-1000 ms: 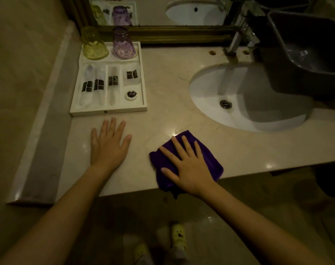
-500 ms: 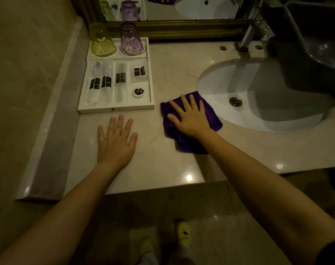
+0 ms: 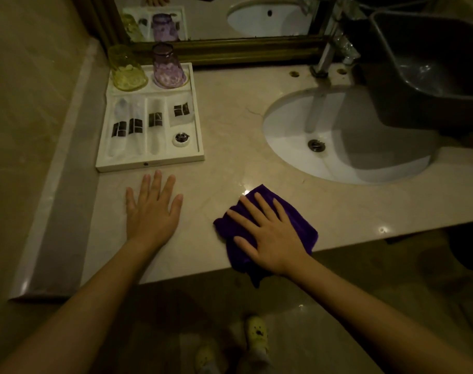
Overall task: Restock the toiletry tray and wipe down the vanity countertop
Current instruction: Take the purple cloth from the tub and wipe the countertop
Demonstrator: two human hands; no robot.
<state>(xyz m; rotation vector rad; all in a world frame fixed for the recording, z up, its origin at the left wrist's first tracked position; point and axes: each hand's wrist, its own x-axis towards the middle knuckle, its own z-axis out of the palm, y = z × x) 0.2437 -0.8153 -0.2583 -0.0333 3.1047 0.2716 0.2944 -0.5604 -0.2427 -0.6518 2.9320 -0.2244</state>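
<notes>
Two flat hands: your right hand (image 3: 267, 238) presses the purple cloth (image 3: 297, 220) at the countertop's (image 3: 230, 125) near edge (sink (image 3: 297, 147) far-right), left hand (image 3: 151, 211) splayed empty just near of the tray (image 3: 149, 164).

right hand (image 3: 270, 238) flat, fingers spread, on purple cloth (image 3: 297, 220) at countertop (image 3: 230, 130) front edge; left hand (image 3: 151, 211) flat beside it | white tray (image 3: 149, 164) behind; sink (image 3: 297, 147) right

Bare countertop (image 3: 230, 122) runs open between the tray (image 3: 149, 164) at far left and the sink (image 3: 338, 147) at right, while a dark tub (image 3: 429, 71) overhangs the basin's far right side.
</notes>
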